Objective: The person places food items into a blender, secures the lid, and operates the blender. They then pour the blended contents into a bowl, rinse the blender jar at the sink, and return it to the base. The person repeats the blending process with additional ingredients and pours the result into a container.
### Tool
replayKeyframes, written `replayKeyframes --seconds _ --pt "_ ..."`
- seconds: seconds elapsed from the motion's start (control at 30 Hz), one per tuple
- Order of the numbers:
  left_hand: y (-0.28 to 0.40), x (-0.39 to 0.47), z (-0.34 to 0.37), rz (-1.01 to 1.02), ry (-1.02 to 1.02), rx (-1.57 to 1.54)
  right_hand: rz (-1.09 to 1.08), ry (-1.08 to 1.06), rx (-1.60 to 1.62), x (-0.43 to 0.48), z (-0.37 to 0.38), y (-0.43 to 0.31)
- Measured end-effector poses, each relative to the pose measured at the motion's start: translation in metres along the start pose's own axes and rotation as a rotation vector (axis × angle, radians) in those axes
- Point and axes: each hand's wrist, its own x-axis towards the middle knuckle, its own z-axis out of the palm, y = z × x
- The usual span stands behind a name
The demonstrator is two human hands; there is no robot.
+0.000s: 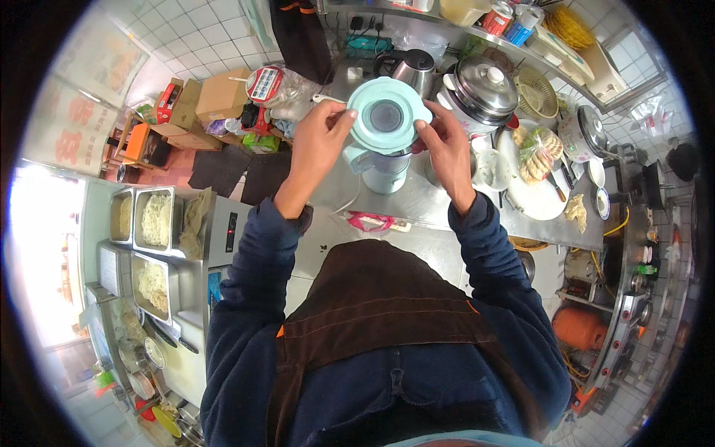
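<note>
A light-blue round blender lid [360,120] with a dark translucent centre cap [386,115] is held level between my two hands. My left hand [319,148] grips its left edge between thumb and fingers. On the opposite edge, the thumb and fingers of my right hand [448,148] hold the rim near its tab. Below is a blender jar [391,163], its handle [357,159] pointing left, over a light-blue base [385,181] on the steel table [335,193]. Whether the lid touches the jar cannot be told from above.
Behind the lid stand an electric kettle [416,70] and a lidded pot [485,89]. To the right are a plastic tub [493,169], a white cutting board [539,204], a knife [557,188] and bagged food [539,156]. Noodle pans [153,220] sit at left; a gas cylinder [579,328] stands lower right.
</note>
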Motion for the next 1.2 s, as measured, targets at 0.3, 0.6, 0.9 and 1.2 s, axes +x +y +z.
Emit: replayKeyframes --seconds 0.3,0.6,0.9,1.2 --pt "-0.021 0.021 0.030 -0.146 -0.166 0.281 -0.100 0.041 -0.626 0.027 -0.017 0.013" --pt "-0.032 0.021 0.032 -0.192 -0.340 0.295 -0.016 -0.014 -0.558 0.031 -0.027 0.028" --pt "-0.054 0.025 0.044 -0.304 -0.312 0.049 0.035 -0.041 -0.419 0.040 -0.030 0.053" --pt "-0.063 0.015 0.043 -0.433 -0.304 -0.296 0.128 0.014 -0.114 0.031 -0.034 0.075"
